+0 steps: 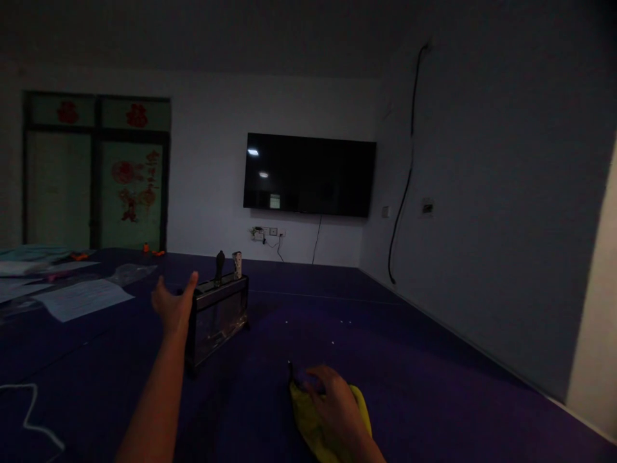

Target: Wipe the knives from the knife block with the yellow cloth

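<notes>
My left hand (174, 303) is raised at the near left end of a clear-sided, black-framed upright holder (219, 321). Its thumb and fingers are spread apart; whether they touch the frame I cannot tell. A dark handle (220, 267) and a pale speckled handle (238, 265) stick up from the holder's top. Lower right, my right hand (335, 399) is over a yellow object (308, 418) with a thin dark tip, perhaps bananas, lying on the purple surface. The right thumb and fingers are bent but apart, with a gap between them. My hand hides much of the yellow object.
Paper sheets (84, 299) and crumpled clear plastic (132, 273) lie at left, with small orange items (80, 256) behind. A white cord (33, 411) curls at lower left. Small white bits (332, 343) dot the purple surface (414, 366). A wall (482, 270) borders the right.
</notes>
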### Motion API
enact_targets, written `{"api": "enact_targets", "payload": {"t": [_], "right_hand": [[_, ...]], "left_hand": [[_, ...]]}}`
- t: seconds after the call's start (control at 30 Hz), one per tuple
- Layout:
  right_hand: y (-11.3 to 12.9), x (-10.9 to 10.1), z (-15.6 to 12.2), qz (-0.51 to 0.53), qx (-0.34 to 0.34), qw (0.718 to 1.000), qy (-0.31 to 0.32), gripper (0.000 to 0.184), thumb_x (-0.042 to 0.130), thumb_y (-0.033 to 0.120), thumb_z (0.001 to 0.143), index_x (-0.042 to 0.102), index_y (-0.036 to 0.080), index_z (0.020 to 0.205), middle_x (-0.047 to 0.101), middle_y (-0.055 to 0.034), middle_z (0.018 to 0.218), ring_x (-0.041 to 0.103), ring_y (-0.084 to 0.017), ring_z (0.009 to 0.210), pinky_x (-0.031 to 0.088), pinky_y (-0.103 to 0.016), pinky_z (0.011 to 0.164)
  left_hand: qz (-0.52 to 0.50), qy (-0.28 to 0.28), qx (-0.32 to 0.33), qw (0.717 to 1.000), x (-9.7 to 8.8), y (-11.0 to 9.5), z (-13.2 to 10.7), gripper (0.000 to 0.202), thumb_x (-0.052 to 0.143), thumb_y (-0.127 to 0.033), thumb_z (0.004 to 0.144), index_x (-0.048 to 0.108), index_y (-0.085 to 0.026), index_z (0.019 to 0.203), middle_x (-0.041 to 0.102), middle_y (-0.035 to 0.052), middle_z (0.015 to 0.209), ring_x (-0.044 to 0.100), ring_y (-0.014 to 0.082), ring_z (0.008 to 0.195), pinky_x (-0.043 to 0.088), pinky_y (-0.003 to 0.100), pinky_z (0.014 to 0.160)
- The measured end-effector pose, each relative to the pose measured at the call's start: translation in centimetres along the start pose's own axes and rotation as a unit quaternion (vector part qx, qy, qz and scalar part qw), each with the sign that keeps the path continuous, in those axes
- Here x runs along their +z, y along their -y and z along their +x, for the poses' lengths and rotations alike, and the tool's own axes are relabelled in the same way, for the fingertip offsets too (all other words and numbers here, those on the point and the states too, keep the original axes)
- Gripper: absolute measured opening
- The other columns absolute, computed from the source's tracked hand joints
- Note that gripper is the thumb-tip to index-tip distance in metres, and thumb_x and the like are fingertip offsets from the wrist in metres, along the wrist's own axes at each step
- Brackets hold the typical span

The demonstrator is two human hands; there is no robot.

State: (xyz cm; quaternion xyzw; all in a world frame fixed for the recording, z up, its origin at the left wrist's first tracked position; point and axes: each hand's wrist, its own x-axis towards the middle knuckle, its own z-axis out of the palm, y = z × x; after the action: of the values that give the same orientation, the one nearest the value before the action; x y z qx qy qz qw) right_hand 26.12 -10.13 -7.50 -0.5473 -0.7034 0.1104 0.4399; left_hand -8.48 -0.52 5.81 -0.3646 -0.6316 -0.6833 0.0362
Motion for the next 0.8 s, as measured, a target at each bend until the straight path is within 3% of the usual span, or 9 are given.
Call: {"api": "enact_targets", "payload": {"t": [0.13, 0.27, 0.47, 0.63, 0.8], "right_hand": [[0.2, -0.3, 0.5, -0.041, 0.005, 0.999, 0.009, 0.027, 0.044, 0.032, 0.079, 0.069, 0.024, 0.086, 0.069, -0.0059, 0.089, 0.062, -0.022, 0.083, 0.042, -0.028, 0.075], [0.3, -0.1, 0.7, -0.082, 0.004, 0.997, -0.005, 0.029, 0.041, 0.03, 0.082, 0.068, 0.022, 0.083, 0.069, -0.0064, 0.086, 0.063, -0.021, 0.08, 0.04, -0.027, 0.071], [1.3, -0.3, 0.8, -0.22, 0.042, 0.973, 0.048, 0.036, 0.032, 0.03, 0.089, 0.066, 0.022, 0.081, 0.07, -0.0055, 0.085, 0.064, -0.019, 0.077, 0.038, -0.024, 0.062], [0.7, -0.7, 0.7, -0.322, 0.09, 0.939, 0.077, 0.045, 0.029, 0.039, 0.091, 0.066, 0.02, 0.071, 0.069, -0.0085, 0.074, 0.066, -0.022, 0.072, 0.037, -0.027, 0.059], [0.1, -1.0, 0.8, -0.325, 0.113, 0.934, 0.095, 0.042, 0.047, 0.058, 0.076, 0.067, 0.021, 0.07, 0.068, -0.0092, 0.072, 0.065, -0.025, 0.072, 0.038, -0.029, 0.059]], "left_hand": [[0.03, 0.066, -0.036, 0.997, 1.4, 1.6, -0.4, 0.098, 0.05, -0.069, 0.064, 0.024, -0.004, 0.133, 0.032, 0.0279, 0.135, 0.026, 0.0378, 0.128, 0.027, 0.053, 0.101], [0.012, 0.088, -0.026, 0.996, 2.1, 1.8, -0.6, 0.112, 0.061, -0.068, 0.054, 0.019, -0.005, 0.136, 0.03, 0.0296, 0.136, 0.026, 0.0412, 0.127, 0.026, 0.059, 0.098], [0.002, 0.01, -0.027, 1.0, 2.7, 1.0, -2.7, 0.112, 0.064, -0.066, 0.052, 0.022, -0.004, 0.136, 0.033, 0.0267, 0.135, 0.031, 0.0361, 0.126, 0.026, 0.048, 0.102], [-0.029, -0.026, -0.02, 0.999, 3.3, 2.2, -2.9, 0.104, 0.062, -0.067, 0.055, 0.032, -0.004, 0.132, 0.04, 0.0245, 0.131, 0.035, 0.0341, 0.124, 0.026, 0.044, 0.103], [-0.083, -0.041, -0.041, 0.995, 4.1, 3.9, -2.3, 0.095, 0.061, -0.066, 0.058, 0.038, -0.005, 0.128, 0.043, 0.023, 0.128, 0.037, 0.0315, 0.123, 0.027, 0.041, 0.103]]}}
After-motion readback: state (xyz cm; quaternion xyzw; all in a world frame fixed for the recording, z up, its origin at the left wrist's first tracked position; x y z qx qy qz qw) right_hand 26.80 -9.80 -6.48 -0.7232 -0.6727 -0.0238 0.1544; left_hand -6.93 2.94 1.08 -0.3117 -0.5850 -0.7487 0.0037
